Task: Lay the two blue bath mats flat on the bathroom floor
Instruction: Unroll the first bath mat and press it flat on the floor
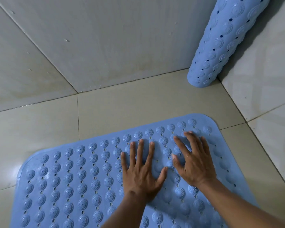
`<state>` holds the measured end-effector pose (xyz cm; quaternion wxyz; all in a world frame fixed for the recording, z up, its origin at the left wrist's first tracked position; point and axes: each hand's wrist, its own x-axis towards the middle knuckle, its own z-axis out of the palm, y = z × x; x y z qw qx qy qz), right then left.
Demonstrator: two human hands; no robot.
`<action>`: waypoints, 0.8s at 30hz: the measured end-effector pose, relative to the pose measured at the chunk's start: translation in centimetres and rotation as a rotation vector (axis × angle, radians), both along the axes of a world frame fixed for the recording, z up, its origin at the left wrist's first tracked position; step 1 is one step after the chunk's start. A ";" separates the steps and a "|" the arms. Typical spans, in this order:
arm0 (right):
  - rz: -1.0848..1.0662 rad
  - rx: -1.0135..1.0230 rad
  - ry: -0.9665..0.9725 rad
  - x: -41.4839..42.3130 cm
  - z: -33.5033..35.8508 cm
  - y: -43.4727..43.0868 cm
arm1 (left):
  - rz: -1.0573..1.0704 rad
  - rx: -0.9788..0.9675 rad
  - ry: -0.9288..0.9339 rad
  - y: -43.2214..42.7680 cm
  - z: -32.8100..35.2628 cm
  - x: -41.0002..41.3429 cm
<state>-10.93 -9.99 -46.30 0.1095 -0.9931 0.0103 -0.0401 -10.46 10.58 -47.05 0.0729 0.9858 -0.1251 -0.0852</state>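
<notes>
Both hands lie palm-down with fingers spread wide, holding nothing: the left hand (142, 172) and the right hand (192, 163) press side by side on the far right part of the flat mat (76, 183). That mat lies spread on the tiled floor (39, 129), bumps upward, its far edge near the wall (105, 38). Mat 2, the rolled mat (224, 38), leans upright in the corner, its lower end resting on the floor, well apart from the hands. Judging from this, 1 mat is nearly settled and 1 remains. The floor looks glossy and possibly damp, so the flat mat could slide under the pressing palms. The rolled mat may curl back once unrolled, or overlap the first if placed too close.
</notes>
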 end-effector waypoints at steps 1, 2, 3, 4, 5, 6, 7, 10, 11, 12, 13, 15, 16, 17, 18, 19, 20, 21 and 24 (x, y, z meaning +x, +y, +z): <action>0.001 0.005 -0.005 0.0 -0.1 0.1 | -0.005 0.000 0.010 0.1 0.0 0.1; 0.004 0.013 -0.004 0.0 -0.1 0.2 | -0.006 -0.005 0.018 0.1 0.0 0.2; 0.007 0.019 -0.002 0.0 -0.2 0.2 | -0.002 -0.006 0.024 0.0 -0.1 0.2; 0.007 0.020 -0.002 0.1 -0.2 0.3 | 0.003 -0.006 0.030 -0.2 0.1 0.3; 0.005 0.015 0.002 0.1 -0.1 0.3 | 0.010 -0.012 0.047 -0.4 0.5 0.3; 0.005 0.001 0.014 0.1 0.2 0.4 | 0.021 -0.020 0.061 -0.4 1.2 0.3; 0.006 -0.025 0.044 0.1 0.4 0.5 | 0.019 -0.020 0.087 -0.4 1.7 0.4; -0.016 -0.096 0.163 -0.5 0.7 1.1 | -0.009 -0.004 0.176 0.0 3.1 0.4; -0.051 -0.088 0.186 -1.0 0.6 1.5 | -0.030 0.001 0.191 0.4 3.7 0.1; -0.091 -0.070 0.197 -1.5 0.5 2.3 | -0.052 0.003 0.189 1.1 4.1 -0.3; -0.120 -0.053 0.191 -2.2 0.4 3.2 | -0.064 -0.009 0.179 2.0 4.2 -0.9; -0.114 -0.029 0.142 -3.9 0.3 5.7 | -0.067 -0.044 0.145 4.7 3.4 -2.7; -0.077 -0.018 0.118 -5.1 0.3 7.4 | -0.056 -0.046 0.116 6.5 2.9 -4.0; -0.021 0.006 0.115 -6.3 0.3 9.3 | -0.033 -0.037 0.091 8.5 2.5 -5.4; 0.046 0.027 0.112 -7.3 0.4 11.5 | 0.016 -0.022 0.091 10.8 2.4 -6.6; 0.111 0.038 0.110 -7.9 0.5 13.7 | 0.080 -0.008 0.071 13.2 2.2 -7.6; 0.162 0.042 0.118 -8.0 0.7 16.0 | 0.151 0.009 0.078 15.6 2.2 -8.1; 0.191 0.043 0.130 -7.7 1.0 18.3 | 0.225 0.022 0.071 18.0 2.2 -8.3; 0.209 0.073 0.108 -5.0 1.7 23.9 | 0.345 0.070 0.078 24.3 2.9 -7.6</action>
